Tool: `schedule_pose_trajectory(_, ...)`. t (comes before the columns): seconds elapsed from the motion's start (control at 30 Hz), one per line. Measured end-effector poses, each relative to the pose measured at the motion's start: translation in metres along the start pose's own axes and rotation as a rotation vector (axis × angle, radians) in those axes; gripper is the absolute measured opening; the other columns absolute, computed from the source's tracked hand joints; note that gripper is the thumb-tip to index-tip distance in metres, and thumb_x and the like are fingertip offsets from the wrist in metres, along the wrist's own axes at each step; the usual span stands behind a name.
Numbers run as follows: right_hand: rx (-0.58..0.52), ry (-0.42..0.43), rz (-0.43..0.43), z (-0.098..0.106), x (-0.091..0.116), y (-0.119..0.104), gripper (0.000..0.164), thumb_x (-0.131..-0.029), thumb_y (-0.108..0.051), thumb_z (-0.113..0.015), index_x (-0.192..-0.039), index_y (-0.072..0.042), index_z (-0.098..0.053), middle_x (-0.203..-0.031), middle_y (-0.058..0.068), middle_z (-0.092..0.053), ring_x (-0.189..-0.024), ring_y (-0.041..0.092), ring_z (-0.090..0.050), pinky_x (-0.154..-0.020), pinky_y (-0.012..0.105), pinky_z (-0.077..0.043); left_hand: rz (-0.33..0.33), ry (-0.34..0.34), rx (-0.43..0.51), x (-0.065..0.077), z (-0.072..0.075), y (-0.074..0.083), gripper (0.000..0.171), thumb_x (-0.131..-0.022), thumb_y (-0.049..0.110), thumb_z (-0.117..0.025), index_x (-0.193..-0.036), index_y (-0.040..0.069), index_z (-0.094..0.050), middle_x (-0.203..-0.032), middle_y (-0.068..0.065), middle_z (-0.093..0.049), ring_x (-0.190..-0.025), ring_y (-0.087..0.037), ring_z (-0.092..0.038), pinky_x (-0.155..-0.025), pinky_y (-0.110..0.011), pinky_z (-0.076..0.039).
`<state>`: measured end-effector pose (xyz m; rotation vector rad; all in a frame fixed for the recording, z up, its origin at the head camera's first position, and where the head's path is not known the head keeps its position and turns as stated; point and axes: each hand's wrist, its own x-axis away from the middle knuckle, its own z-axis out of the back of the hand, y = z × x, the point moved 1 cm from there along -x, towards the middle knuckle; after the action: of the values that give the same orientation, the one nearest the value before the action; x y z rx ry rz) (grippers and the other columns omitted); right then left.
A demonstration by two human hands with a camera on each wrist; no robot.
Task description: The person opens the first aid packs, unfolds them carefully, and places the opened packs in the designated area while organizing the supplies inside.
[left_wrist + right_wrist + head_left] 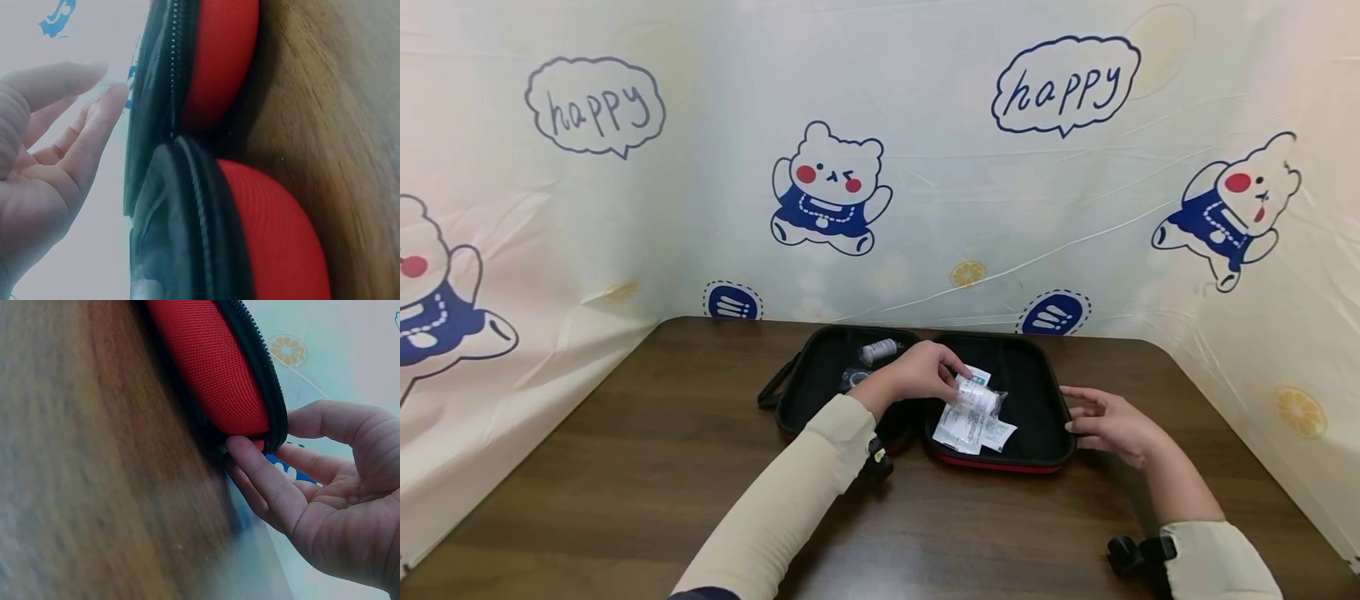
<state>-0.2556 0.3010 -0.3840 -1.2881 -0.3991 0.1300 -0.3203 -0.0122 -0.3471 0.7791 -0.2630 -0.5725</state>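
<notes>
A black zippered case [1052, 367] with a red outer shell lies open on the table, its two halves side by side. Over the right half reaches my left hand [921, 371], thumb and fingertips pinching the clear wrapper of a white roll [979, 395]. Under and around the roll are white printed packets [958, 427]. The left wrist view shows the fingertips of this hand [69, 131] close together, a bit of clear plastic between them. At the case's right side, my right hand [1112, 427] touches the outer wall with extended fingers, close to the zipper and red shell [212, 369].
The left half of the case holds another wrapped white roll [878, 351] and a clear packet [853, 379]. A black strap loop [775, 383] sticks out on the left. Behind the brown wooden table [647, 467] hangs a printed cloth [925, 208].
</notes>
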Motion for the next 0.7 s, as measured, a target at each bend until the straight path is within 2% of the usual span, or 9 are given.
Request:
schedule_pose_trajectory(0.33, -0.016, 0.001, 0.003, -0.001, 0.001, 0.0, 0.072, -0.093, 0.001, -0.059, -0.151, 0.008, -0.017, -0.122, 0.025, -0.057, -0.097, 0.022, -0.062, -0.086, 0.042, -0.055, -0.059, 0.078, 0.062, 0.025, 0.012, -0.009, 0.025, -0.08, 0.008, -0.08, -0.103, 0.014, -0.076, -0.103, 0.0, -0.065, -0.08, -0.013, -0.062, -0.069, -0.025, -0.055)
schedule_pose_trajectory(0.57, -0.02, -0.003, 0.001, -0.001, 0.002, -0.001, 0.072, -0.093, 0.001, -0.059, -0.151, 0.008, -0.017, -0.124, 0.027, -0.056, -0.097, 0.023, -0.062, -0.086, 0.042, -0.055, -0.031, 0.123, 0.125, 0.042, 0.018, -0.017, 0.026, -0.08, 0.003, -0.077, -0.105, 0.011, -0.075, -0.099, -0.004, -0.064, -0.079, -0.015, -0.06, -0.067, -0.026, -0.054)
schedule_pose_trajectory(0.7, -0.02, -0.004, 0.01, -0.001, 0.001, -0.001, 0.072, -0.093, 0.002, -0.059, -0.15, 0.009, -0.017, -0.123, 0.025, -0.057, -0.097, 0.022, -0.063, -0.086, 0.041, -0.055, -0.038, 0.157, 0.154, 0.05, 0.02, -0.022, 0.026, -0.08, 0.001, -0.077, -0.104, 0.008, -0.075, -0.097, -0.005, -0.065, -0.078, -0.015, -0.061, -0.067, -0.027, -0.054)
